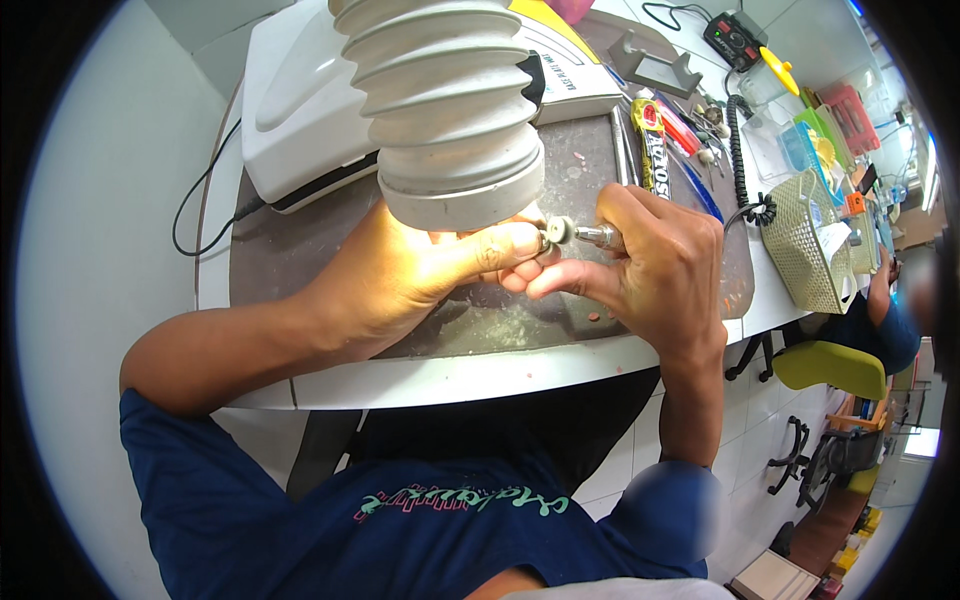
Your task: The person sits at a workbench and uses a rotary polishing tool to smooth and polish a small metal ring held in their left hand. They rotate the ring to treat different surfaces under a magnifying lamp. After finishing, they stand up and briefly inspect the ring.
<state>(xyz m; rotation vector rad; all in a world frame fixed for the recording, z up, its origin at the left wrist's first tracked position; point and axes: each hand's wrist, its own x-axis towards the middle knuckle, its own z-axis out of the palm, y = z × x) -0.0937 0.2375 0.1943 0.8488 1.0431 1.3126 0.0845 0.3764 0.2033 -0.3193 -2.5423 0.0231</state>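
My left hand [410, 280] is closed, thumb and fingertips pinching a small dark piece [543, 242] that is mostly hidden by the fingers, just under the white ribbed suction hose [450, 120]. My right hand [655, 270] grips a silver rotary handpiece [600, 236] tipped with a pale round disc [560, 229]; the disc sits against or very near the small piece. The right thumb reaches beside my left fingertips. Both hands are over a brown worn mat [500, 330] on a white bench, under bright light.
A white machine [300, 100] stands back left, a printed box [570, 90] beside the hose. Tools and a yellow tube [652, 140] lie back right, near a coiled cord [740, 140], a black-red control unit [732, 38] and a mesh basket [800, 240]. Another person [870, 330] sits at far right.
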